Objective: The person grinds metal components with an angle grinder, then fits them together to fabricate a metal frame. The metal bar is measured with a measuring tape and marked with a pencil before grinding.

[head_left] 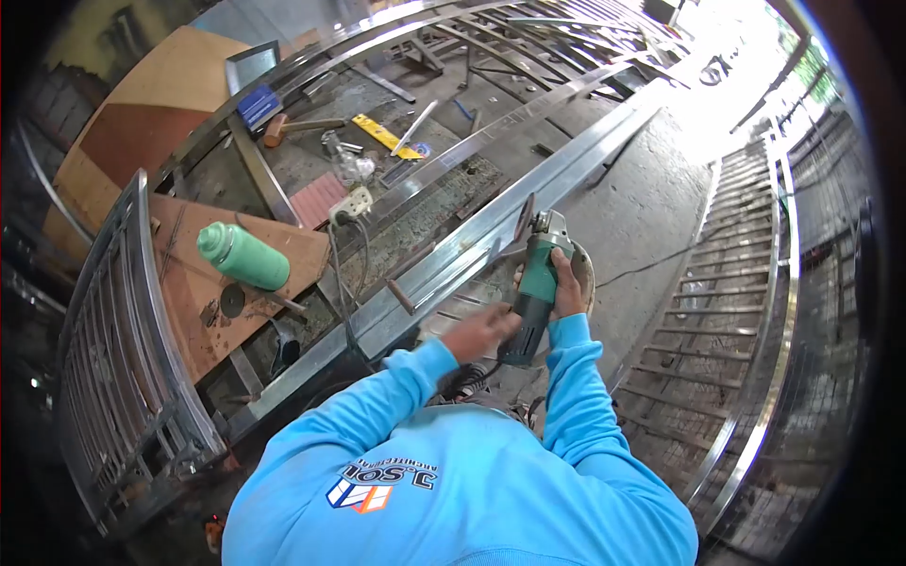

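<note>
A green and black angle grinder [539, 288] is upright in front of my chest, its disc [524, 219] at the upper left beside the metal gear head. My right hand [566, 286] is closed around the grinder's green body from the right side. Smeared by motion, my left hand [481, 332] is at the left of the grinder's black rear end, its fingertips right at the casing. Just beyond the disc runs a long galvanized steel channel [444, 259], with a rusty rod piece [401, 295] lying across it.
On a brown board [212, 321] at left lies a green bottle [243, 256]. A white socket outlet [351, 205], a yellow level [387, 138] and a mallet [276, 130] lie beyond the channel. Slatted metal frames stand at left [132, 349] and right [708, 358].
</note>
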A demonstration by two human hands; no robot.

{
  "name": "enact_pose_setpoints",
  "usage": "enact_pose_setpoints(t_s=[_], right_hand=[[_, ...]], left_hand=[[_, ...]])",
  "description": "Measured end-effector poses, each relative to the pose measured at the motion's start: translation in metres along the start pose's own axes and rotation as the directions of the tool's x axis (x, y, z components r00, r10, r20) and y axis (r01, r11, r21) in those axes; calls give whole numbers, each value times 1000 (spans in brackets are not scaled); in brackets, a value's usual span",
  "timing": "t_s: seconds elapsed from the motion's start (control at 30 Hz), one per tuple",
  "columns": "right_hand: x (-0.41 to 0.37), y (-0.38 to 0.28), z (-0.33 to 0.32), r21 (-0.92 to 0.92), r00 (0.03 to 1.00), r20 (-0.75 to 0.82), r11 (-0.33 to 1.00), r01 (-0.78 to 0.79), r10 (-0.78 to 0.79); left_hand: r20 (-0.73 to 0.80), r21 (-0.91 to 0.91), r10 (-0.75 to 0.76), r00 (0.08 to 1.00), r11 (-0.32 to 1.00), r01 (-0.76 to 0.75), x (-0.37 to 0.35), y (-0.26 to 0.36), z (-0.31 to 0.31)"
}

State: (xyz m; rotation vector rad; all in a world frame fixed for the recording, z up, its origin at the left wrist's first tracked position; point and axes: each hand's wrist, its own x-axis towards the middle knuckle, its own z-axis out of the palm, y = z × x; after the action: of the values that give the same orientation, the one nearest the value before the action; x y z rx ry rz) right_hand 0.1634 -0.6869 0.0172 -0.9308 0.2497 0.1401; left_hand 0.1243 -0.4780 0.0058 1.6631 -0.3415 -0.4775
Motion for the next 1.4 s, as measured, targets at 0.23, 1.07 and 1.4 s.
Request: enact_pose_setpoints(t_s=[0.23,1.07,1.4], right_hand=[[11,22,28,-352,990,32,929,-114,134],[-58,11,15,-379,953,-195,878,-292,233],[36,43,85,202,936,7,916,-347,353]], left_hand=[[-276,178,-245,930,937,300,-7,48,21],[93,995,-250,964,-16,-100,81,-91,-370],[56,516,-202,978,844,145,35,56,-150]])
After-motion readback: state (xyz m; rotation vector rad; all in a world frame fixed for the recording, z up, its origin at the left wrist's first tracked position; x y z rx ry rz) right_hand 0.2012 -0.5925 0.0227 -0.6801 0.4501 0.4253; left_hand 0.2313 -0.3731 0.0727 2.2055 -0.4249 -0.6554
